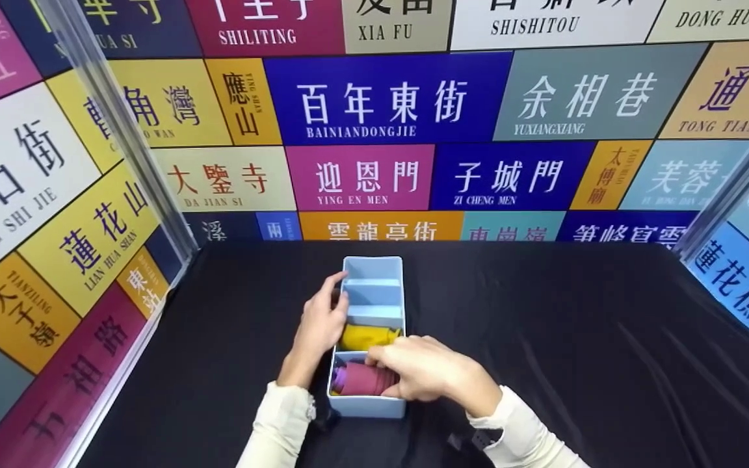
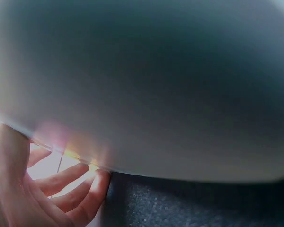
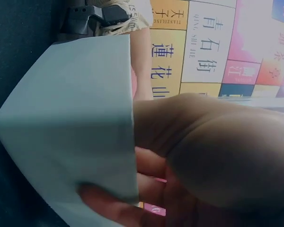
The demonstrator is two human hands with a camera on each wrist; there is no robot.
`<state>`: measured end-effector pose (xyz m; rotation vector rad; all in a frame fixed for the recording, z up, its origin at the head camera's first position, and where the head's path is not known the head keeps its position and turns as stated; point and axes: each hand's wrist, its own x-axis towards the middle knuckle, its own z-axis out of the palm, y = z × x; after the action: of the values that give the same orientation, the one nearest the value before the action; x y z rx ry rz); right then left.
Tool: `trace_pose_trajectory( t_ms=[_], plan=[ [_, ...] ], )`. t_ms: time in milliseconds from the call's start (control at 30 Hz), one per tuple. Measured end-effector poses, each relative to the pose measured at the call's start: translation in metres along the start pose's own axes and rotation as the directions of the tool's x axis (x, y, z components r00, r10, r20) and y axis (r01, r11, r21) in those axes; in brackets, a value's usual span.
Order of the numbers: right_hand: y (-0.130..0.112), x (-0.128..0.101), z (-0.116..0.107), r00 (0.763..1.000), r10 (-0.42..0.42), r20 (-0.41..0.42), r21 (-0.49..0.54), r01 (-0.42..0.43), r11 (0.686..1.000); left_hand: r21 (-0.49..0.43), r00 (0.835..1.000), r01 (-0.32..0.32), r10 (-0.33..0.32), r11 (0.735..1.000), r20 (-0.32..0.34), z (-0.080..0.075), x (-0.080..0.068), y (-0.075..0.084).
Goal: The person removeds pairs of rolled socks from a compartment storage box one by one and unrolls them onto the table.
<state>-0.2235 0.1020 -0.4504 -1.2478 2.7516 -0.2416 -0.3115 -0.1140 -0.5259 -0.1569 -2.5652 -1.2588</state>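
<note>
My right hand [image 1: 426, 370] curls its thumb and forefinger around the right end of a dark pink, cylindrical fabric roll [image 1: 365, 379], in the nearest compartment of a pale blue, smooth-walled oblong box [image 1: 368, 407]. My left hand [image 1: 322, 318] touches its left wall, fingers loosely extended. A crumpled yellow fabric roll [image 1: 367, 337] fills the next compartment.
</note>
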Motion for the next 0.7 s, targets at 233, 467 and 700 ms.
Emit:
trace_pose_trajectory(
  t_ms=[233,467,700],
  plan=[
    [0.005,-0.004,0.000,1.000,-0.013,-0.017,0.033,0.014,0.999,0.005,1.000,0.009,-0.009,1.000,0.002,0.002,-0.001,0.000],
    [0.007,-0.011,-0.008,0.997,-0.029,-0.077,0.084,0.035,0.996,0.000,1.000,0.015,-0.015,1.000,-0.008,0.002,-0.001,0.000],
    [0.011,-0.020,-0.013,0.980,-0.073,-0.185,0.182,0.107,0.977,-0.004,1.000,0.028,-0.028,1.000,-0.008,0.001,0.000,-0.002]
  ],
)
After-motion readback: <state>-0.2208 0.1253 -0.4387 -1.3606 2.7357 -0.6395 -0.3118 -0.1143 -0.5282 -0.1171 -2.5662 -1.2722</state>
